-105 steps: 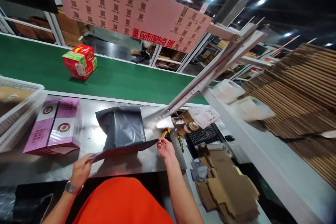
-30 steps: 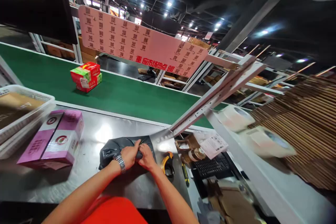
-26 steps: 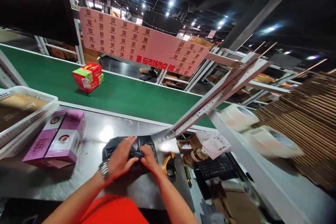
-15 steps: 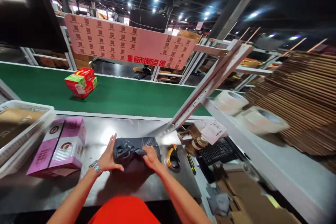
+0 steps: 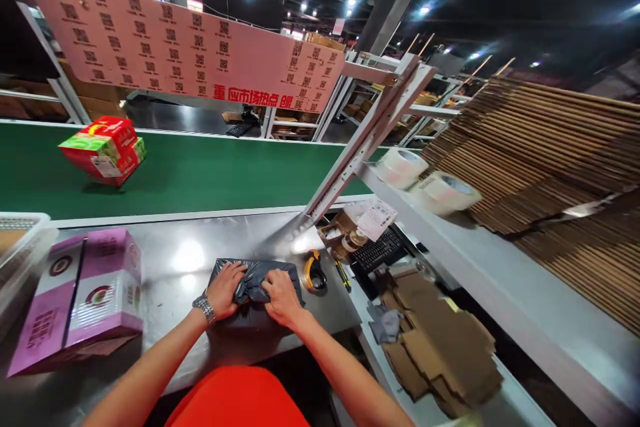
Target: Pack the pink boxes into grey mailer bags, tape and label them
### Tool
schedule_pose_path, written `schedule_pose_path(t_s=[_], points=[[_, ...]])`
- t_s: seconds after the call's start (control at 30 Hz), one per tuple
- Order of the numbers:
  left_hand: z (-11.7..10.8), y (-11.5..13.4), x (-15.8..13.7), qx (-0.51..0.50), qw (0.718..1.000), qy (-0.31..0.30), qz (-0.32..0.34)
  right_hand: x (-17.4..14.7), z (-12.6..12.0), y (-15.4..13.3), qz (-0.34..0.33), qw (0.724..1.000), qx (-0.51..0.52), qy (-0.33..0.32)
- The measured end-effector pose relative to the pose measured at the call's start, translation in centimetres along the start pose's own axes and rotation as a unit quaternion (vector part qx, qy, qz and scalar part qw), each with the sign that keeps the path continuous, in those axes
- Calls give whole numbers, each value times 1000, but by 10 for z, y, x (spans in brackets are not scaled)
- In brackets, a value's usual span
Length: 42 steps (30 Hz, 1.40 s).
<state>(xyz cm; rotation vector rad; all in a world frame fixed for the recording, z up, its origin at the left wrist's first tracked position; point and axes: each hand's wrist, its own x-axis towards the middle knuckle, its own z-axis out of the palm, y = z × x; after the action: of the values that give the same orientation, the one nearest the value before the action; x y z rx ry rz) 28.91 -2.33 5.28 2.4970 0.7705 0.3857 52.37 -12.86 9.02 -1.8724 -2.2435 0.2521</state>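
Crumpled dark grey bag (image 5: pixel 255 283) lies flat under left hand (image 5: pixel 225 288), right hand (image 5: pixel 281 297), fingers spread

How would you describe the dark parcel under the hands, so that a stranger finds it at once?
Start at the steel table before the green conveyor belt. Near its right end lies a grey plastic mailer bag, pressed flat by the left hand and right hand. Unlike the pink boxes, it is soft, wrinkled and dark.
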Motion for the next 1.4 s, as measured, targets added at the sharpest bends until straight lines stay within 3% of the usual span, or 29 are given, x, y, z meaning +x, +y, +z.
schedule_pose_path(t_s=[0.13, 0.3, 0.43, 0.57, 0.7, 0.9, 1.0, 1.13, 1.27, 1.4], points=[[-4, 14, 1, 28, 998, -38, -38, 8, 14, 12, -84, 989, 66, 103], [-10, 33, 5, 59, 994, -59, -72, 13, 31, 14, -18, 994, 70, 79], [-15, 53, 8, 91, 988, -68, -106, 17, 21, 6, 8, 1000, -1, 22], [-19, 68, 12, 116, 980, -86, -135, 31, 0, 1, -40, 994, -61, -84], [-17, 71, 12, 118, 978, -85, -150, 47, -10, 5, -98, 982, -74, -141], [-9, 66, 8, 68, 984, -43, -156, 63, -12, 13, -157, 970, -70, -172], [3, 73, 3, 61, 973, 20, -222, 65, -12, 14, -172, 971, -58, -159], [35, 96, -5, 72, 935, 124, -323, 63, -7, 17, -179, 974, -33, -136], [58, 113, -6, 62, 939, 134, -310, 61, -1, 16, -168, 977, -35, -126], [60, 118, 5, 66, 925, 145, -346, 59, -2, 9, -146, 979, -48, -136]])
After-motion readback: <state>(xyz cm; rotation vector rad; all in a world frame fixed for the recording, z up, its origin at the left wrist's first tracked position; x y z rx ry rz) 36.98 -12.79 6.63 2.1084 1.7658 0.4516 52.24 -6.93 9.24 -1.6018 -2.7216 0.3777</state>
